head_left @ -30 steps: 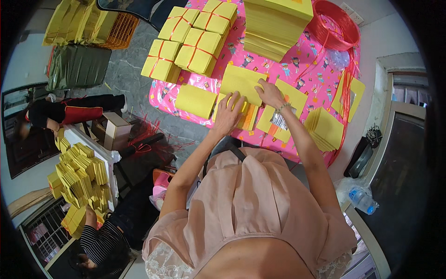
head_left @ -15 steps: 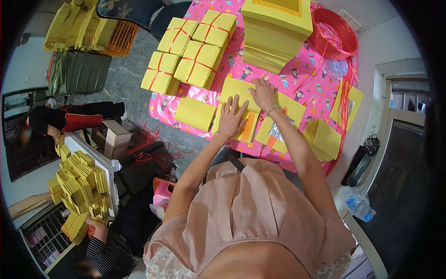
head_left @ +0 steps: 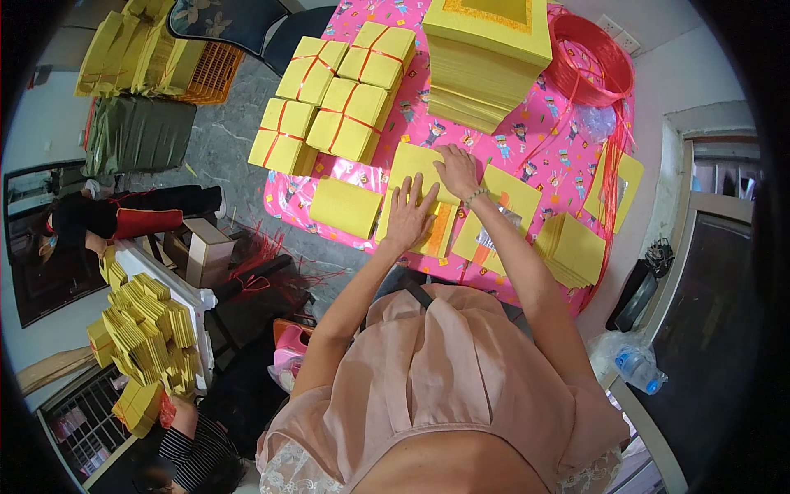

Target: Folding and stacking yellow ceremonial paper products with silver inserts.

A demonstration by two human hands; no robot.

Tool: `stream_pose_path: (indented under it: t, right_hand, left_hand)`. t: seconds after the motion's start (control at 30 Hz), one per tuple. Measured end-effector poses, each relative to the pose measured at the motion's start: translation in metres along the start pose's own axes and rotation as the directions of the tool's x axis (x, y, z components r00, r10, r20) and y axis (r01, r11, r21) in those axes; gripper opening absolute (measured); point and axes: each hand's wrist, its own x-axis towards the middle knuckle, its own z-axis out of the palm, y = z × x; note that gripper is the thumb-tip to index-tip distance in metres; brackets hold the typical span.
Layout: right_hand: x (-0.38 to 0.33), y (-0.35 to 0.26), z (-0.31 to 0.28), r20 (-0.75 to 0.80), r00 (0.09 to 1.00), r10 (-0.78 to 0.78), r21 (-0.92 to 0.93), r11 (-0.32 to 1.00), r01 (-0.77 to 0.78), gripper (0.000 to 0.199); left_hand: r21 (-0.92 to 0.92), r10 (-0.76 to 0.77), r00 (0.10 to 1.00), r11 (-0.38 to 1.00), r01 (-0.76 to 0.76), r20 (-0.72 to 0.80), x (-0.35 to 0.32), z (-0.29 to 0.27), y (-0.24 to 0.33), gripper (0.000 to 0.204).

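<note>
My left hand [head_left: 410, 214] lies flat with fingers spread on a yellow paper sheet [head_left: 413, 158] that has an orange patch along its lower right part. Just right of it, my right hand [head_left: 457, 174] rests near the sheet's upper right edge, fingers stretched out and held fairly close together. A folded yellow paper [head_left: 346, 205] sits left of my left hand. Under my right forearm is another yellow sheet [head_left: 512, 191] with an orange and silver patch. A stack of folded yellow papers [head_left: 569, 247] stands farther right, near the table's front edge.
Several yellow paper bundles [head_left: 350, 115] tied with red strips stand at the table's far left. Behind my hands rises a tall yellow paper stack [head_left: 485, 74], beside a red strapping coil [head_left: 568, 78]. At left, two people are beside a white table [head_left: 196, 317] heaped with yellow bundles.
My right hand has slid slightly left along the sheet. My left hand stays almost in place. At lower left, a person's hand and the yellow bundle by it have shifted a little.
</note>
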Motion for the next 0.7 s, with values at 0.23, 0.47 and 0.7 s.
stream_pose_path:
  t: [0.23, 0.47, 0.7]
  right_hand:
    - [-0.0002, -0.0013, -0.0033, 0.03, 1.0, 0.006, -0.014, 1.0, -0.005, 0.038]
    - [-0.0005, -0.0042, -0.0037, 0.032, 0.999, 0.011, -0.023, 1.0, -0.01, 0.038]
    - [-0.0046, -0.0011, 0.0038, -0.041, 0.999, -0.002, 0.015, 1.0, 0.002, 0.037]
  left_hand:
    - [-0.067, -0.019, 1.0, 0.998, 0.018, -0.013, 0.0006, 0.0007, 0.0, 0.078]
    - [-0.06, -0.023, 1.0, 0.998, 0.023, -0.001, 0.0, 0.0009, -0.0002, 0.078]
    - [-0.036, 0.001, 0.999, 0.999, 0.001, 0.044, -0.0025, 0.004, -0.0012, 0.081]
